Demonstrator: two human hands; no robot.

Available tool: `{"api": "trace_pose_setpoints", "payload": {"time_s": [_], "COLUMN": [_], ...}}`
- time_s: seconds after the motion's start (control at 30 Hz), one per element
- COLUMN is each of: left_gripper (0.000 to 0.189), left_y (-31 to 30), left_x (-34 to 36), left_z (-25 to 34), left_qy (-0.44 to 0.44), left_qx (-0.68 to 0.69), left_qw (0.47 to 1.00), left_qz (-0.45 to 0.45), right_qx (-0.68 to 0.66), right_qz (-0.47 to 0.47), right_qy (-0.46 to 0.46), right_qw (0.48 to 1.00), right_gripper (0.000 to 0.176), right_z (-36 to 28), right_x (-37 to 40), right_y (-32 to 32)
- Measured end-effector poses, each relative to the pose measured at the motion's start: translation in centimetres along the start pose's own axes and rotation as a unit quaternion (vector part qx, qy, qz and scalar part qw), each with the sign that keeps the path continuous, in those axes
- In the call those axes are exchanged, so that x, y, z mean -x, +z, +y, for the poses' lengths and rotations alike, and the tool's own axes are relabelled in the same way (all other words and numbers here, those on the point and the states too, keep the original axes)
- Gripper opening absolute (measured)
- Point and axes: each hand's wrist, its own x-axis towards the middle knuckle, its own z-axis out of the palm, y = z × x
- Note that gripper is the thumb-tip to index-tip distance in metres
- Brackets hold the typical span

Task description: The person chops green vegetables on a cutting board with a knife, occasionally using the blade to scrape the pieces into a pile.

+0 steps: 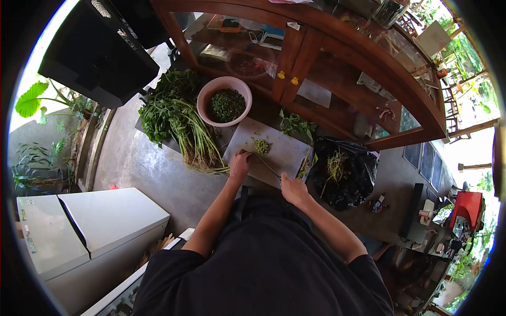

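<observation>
A pale cutting board [240,141] lies in front of me with a small heap of chopped green stems [261,147] on it. My right hand [293,189] is closed around the handle of a knife [268,166], whose blade slants over the board toward the heap. At the board's left edge, beside the blade's tip, my left hand [240,164] has its fingers curled; what they hold, if anything, is hidden. A pink bowl [202,105] behind the board contains chopped dark green leaves [227,106]. A large pile of leafy green stalks [182,118] with roots lies left of the bowl.
Right of the board, a black plastic bag [358,176] holds root trimmings [336,166]. Some loose leaves [296,124] lie behind the board. A wooden glass-door cabinet [295,52] stands close behind. A white refrigerator [113,218] is at left, a black speaker [95,52] at upper left.
</observation>
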Motion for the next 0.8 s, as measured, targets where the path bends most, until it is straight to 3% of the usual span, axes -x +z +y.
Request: {"api": "trace_pose_setpoints", "payload": {"time_s": [0.27, 0.43, 0.57, 0.7, 0.8], "left_gripper": [0.023, 0.022, 0.020, 0.019, 0.019], "left_y": [-0.1, -0.5, 0.0, -0.3, -0.1], "left_x": [0.0, -0.1, -0.1, -0.2, -0.4], "left_z": [-0.1, 0.6, 0.2, 0.6, 0.8], "left_qy": [-0.002, -0.009, -0.030, -0.002, -0.008], "left_qx": [-0.004, -0.022, -0.022, -0.030, -0.017], "left_qw": [1.000, 1.000, 0.999, 1.000, 1.000], "left_qz": [-0.016, -0.019, -0.018, -0.002, 0.005], "right_qx": [0.020, 0.005, -0.023, -0.046, -0.035], "right_qz": [-0.049, -0.086, -0.078, -0.062, -0.079], "right_qy": [0.047, 0.056, 0.060, 0.040, 0.039], "right_qw": [0.997, 0.995, 0.995, 0.996, 0.995], "right_gripper": [0.016, 0.013, 0.035, 0.055, 0.053], "right_z": [-2.9, -1.9, 0.7, 1.5, 1.4], "right_x": [0.0, -0.8, -3.1, -3.8, -3.4], "right_y": [-3.0, -0.6, 5.7, 6.9, 5.4]}}
